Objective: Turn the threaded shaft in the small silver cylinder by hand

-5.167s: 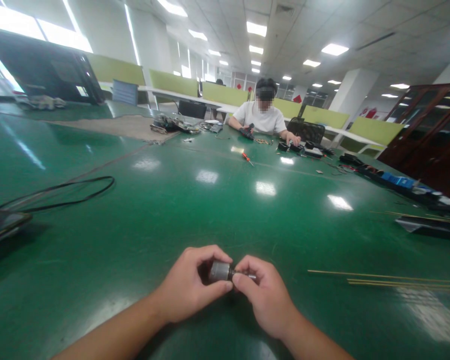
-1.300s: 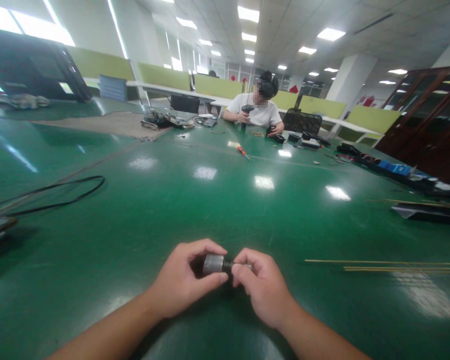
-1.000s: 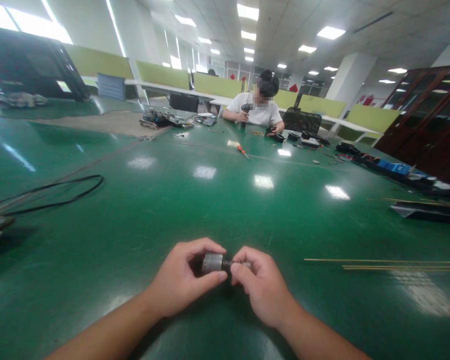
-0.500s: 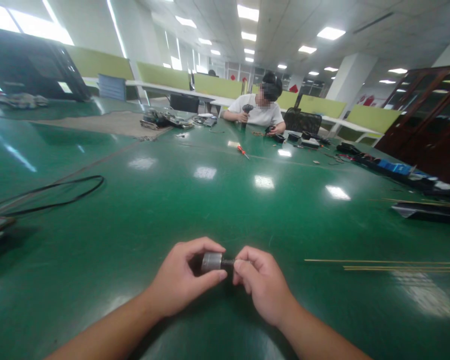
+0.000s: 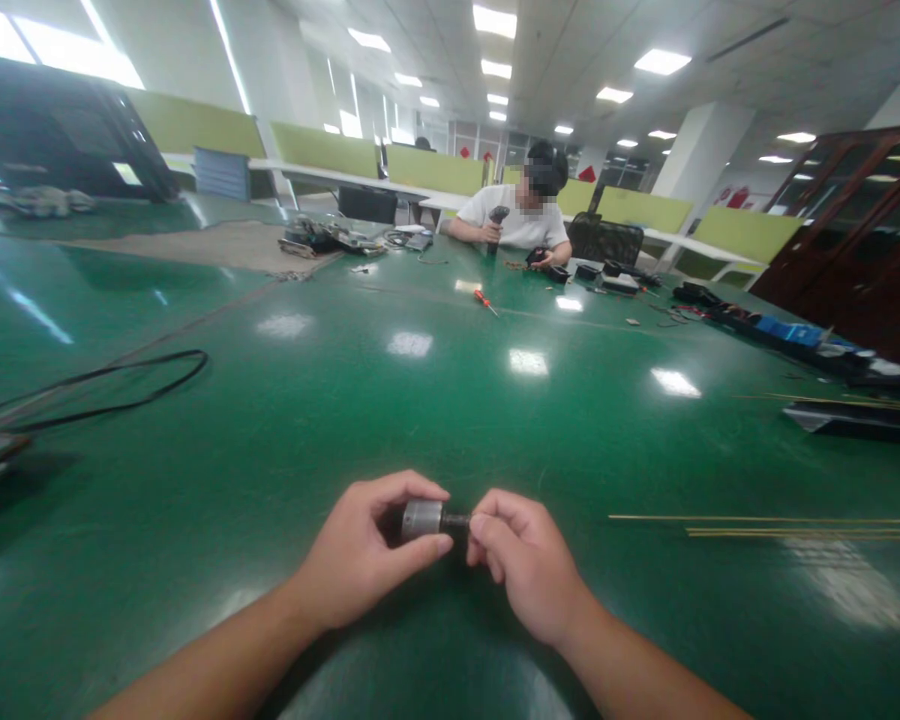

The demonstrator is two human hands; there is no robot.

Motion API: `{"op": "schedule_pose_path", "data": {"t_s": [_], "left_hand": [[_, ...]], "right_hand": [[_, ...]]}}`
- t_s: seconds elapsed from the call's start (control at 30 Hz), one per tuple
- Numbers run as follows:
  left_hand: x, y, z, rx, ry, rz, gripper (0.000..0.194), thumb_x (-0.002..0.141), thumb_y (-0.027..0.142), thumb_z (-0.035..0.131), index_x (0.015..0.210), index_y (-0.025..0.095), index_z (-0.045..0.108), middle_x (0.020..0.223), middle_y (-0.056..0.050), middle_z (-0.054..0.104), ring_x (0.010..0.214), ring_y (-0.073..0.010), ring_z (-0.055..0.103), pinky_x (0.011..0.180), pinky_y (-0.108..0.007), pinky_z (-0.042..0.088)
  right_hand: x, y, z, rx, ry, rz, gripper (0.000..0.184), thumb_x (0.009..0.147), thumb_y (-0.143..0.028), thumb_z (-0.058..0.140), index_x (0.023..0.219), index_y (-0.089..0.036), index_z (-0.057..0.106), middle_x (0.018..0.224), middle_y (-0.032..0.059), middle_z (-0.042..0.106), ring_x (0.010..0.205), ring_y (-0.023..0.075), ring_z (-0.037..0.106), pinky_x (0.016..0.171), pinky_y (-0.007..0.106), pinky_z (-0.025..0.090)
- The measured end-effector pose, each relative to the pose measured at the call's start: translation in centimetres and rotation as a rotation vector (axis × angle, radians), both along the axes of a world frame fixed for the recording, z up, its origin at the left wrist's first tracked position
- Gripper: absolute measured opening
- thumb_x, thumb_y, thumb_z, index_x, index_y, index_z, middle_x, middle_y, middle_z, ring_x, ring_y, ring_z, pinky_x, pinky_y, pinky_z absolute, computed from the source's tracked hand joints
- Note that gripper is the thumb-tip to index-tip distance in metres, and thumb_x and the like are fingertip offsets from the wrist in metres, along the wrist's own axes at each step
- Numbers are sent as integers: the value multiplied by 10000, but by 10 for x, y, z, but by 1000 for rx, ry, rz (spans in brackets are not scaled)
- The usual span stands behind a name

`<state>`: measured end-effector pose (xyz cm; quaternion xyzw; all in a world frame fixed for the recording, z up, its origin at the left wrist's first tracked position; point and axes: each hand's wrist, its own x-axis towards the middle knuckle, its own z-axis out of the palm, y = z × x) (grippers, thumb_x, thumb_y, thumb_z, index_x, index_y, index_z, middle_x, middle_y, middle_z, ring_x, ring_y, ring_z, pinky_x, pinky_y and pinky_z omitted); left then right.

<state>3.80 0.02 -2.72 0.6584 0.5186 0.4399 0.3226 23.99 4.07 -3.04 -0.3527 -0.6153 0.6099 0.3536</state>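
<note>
A small grey metal cylinder point(image 5: 422, 518) with a thin dark shaft point(image 5: 456, 520) lies on its side just in front of me; it looks like a small motor. My left hand point(image 5: 371, 540) is closed round the cylinder, with the thumb on the near side and the fingers on the far side. At the right end, the thumb and forefinger of my right hand point(image 5: 521, 560) pinch the shaft's tip. Its end is hidden in those fingers. Under both hands is the glossy green tabletop point(image 5: 330, 400).
Thin yellow rods point(image 5: 765, 525) lie to the right. A black cable point(image 5: 142, 390) loops at left. Farther off is an orange screwdriver point(image 5: 484, 300). Across the table sits a co-worker point(image 5: 514, 215) with a drill-like tool point(image 5: 497, 222), near scattered parts. Electronic parts point(image 5: 326, 238) lie far left.
My hands stay in nearly the same place on the cylinder and shaft. Across the table, the co-worker's drill-like tool has shifted slightly to the right.
</note>
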Motion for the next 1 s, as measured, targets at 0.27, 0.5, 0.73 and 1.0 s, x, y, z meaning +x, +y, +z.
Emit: {"op": "schedule_pose_path", "data": {"t_s": [0.27,0.5,0.73,1.0], "left_hand": [[-1,2,-3,-24,-49,1,257,789,327,799,1000,206,718,839,-6,722,732,-173,651,671,-252,481],[-2,3,-2,-50,-97,26,267,785,337,802,995,195,720,801,-8,690,712,-170,621,648,-243,469],[1,3,2,-86,-194,57,311,789,343,803,1036,181,705,807,-10,671,714,-163,601,644,-229,463],[0,3,2,-78,-200,83,310,792,340,805,1038,182,701,819,-11,667,725,-164,598,659,-231,459]], "right_hand": [[0,1,0,2,1,-9,274,873,-310,574,634,-177,582,543,-38,527,486,97,397,542,246,330],[-1,0,-3,-1,-5,13,213,882,-298,617,714,-167,623,615,-10,618,501,92,421,520,231,332],[0,-2,-4,13,-1,-33,165,873,-313,661,836,-153,679,634,-11,613,521,96,446,511,227,340],[0,-2,-7,87,10,-80,117,856,-259,669,902,-162,714,639,-32,539,559,108,441,544,245,360]]}}
